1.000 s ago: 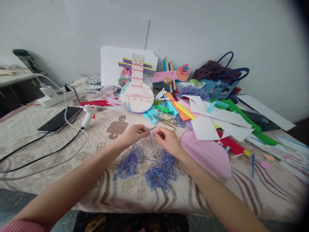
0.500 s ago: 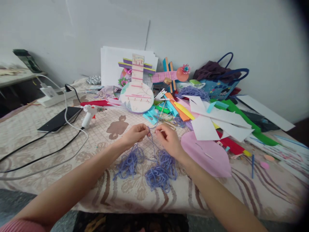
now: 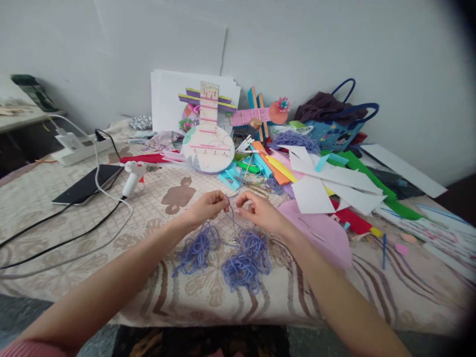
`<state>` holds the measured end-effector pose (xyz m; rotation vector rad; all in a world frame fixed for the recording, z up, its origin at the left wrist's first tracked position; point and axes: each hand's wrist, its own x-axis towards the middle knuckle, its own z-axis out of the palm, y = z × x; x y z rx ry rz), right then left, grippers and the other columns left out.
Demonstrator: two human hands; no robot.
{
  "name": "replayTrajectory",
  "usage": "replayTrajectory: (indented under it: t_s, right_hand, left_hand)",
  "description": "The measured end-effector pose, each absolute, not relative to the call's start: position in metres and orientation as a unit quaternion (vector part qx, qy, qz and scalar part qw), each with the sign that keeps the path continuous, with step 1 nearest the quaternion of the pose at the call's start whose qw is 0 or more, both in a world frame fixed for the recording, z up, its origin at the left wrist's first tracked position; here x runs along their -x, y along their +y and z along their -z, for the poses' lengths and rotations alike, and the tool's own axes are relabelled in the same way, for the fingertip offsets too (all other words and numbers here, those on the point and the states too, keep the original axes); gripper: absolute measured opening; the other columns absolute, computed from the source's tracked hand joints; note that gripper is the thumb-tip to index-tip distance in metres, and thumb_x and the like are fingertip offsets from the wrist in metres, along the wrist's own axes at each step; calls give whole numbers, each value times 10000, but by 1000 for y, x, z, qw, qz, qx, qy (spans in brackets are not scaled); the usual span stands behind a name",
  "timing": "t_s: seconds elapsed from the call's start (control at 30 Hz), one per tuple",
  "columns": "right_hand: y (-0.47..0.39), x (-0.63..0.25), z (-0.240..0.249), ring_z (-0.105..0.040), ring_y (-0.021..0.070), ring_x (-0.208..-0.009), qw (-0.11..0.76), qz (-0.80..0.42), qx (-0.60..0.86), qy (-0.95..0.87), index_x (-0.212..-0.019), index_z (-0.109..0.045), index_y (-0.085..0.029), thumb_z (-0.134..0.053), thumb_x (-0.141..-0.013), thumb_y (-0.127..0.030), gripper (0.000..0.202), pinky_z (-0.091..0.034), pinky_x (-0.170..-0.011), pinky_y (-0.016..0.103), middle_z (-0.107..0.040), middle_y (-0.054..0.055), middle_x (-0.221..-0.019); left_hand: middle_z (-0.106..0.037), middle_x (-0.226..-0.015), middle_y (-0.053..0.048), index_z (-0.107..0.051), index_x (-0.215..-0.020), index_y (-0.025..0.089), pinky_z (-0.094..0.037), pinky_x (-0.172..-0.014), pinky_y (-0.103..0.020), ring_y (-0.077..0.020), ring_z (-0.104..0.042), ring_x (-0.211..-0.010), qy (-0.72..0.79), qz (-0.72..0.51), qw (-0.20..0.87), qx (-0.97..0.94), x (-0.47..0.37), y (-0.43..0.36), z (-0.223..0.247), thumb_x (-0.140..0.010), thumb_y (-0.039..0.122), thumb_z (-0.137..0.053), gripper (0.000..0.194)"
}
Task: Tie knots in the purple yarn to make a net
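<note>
Over the middle of the table, my left hand [image 3: 210,206] pinches a strand of purple yarn [image 3: 232,218] between thumb and fingertips. The strand hangs down toward the loose yarn below. Just to the right, my right hand [image 3: 256,210] is curled, with a gap between thumb and index finger; I see nothing held there. Another bit of yarn runs up between the hands toward the back. Below them on the cloth lie two tangled heaps, a left yarn heap [image 3: 198,250] and a larger right yarn heap [image 3: 247,263].
A white glue gun [image 3: 133,178] with its cable and a black tablet-like slab [image 3: 89,183] lie left. Behind stands a decorated guitar-shaped craft piece [image 3: 208,148]. White foam sheets [image 3: 314,196], a pink felt piece [image 3: 330,243] and a blue bag [image 3: 330,134] are at right.
My right hand's thumb and index finger have parted and moved slightly off the strand. My left hand keeps its pinch on the yarn. The whole view has shifted slightly.
</note>
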<state>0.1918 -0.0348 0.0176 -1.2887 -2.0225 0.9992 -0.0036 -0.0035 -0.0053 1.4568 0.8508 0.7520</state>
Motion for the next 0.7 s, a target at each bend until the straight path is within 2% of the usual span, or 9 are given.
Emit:
replayTrajectory:
  t_s: [0.13,0.2,0.3,0.37,0.43,0.53,0.6,0.7]
  right_hand:
    - [-46,-221,-32,-457,72,-578,82,-356,403,-839,-1064,-519,-185,-714,-637,-405,518,-377,-535,212,-555,30,-946]
    - [-55,-230,-29,-479,97,-641,36,-344,386,-855,-1050,-537,-176,-721,-635,-348,485,-385,-576,222,-552,34,-931]
    - [-63,-236,-21,-483,119,-694,39,-327,384,-863,-886,-568,-163,-607,-712,-170,179,-378,-616,232,-546,12,-810]
    - [-63,-239,-23,-483,119,-698,96,-326,402,-850,-816,-558,-161,-528,-736,-100,105,-379,-631,239,-538,5,-772]
    - [-61,-241,-31,-487,115,-688,188,-345,432,-812,-829,-550,-162,-514,-764,-123,83,-393,-617,239,-531,8,-785]
    - [-63,-236,-42,-493,98,-619,289,-456,432,-723,-954,-534,-171,-522,-823,-276,168,-420,-541,222,-528,14,-793]
    - [-70,-226,-40,-510,85,-577,243,-574,370,-689,-1047,-519,-176,-515,-837,-372,287,-442,-515,216,-549,23,-815]
    - [-85,-207,-26,-561,78,-595,79,-690,266,-669,-1105,-521,-178,-555,-809,-420,384,-471,-546,207,-579,37,-875]
  left_hand:
    - [-565,-662,20,-492,-782,147,-205,-374,-165,-13,-297,-397,366,-325,617,-616,5,-1,8,-769,323,-567,193]
    - [-572,-669,16,-496,-783,147,-204,-373,-165,-14,-296,-398,364,-328,617,-616,4,0,10,-771,324,-568,192]
    - [-573,-665,15,-497,-774,148,-194,-367,-166,-12,-291,-392,366,-331,620,-610,3,0,11,-769,311,-574,180]
    - [-567,-652,16,-493,-761,148,-185,-364,-167,-11,-287,-387,365,-332,629,-600,2,-1,9,-764,304,-582,180]
    - [-557,-640,20,-488,-750,148,-180,-364,-166,-9,-282,-385,358,-337,644,-586,0,-3,6,-756,307,-594,192]
    - [-536,-629,28,-479,-750,149,-168,-371,-165,-6,-267,-391,334,-346,675,-560,0,-6,0,-738,322,-627,228]
    - [-532,-632,30,-474,-758,152,-156,-375,-167,-5,-261,-395,319,-348,694,-544,0,-8,-2,-726,330,-647,250]
    - [-534,-636,31,-469,-760,155,-138,-380,-173,-3,-248,-393,307,-343,712,-529,0,-10,-2,-719,327,-661,262]
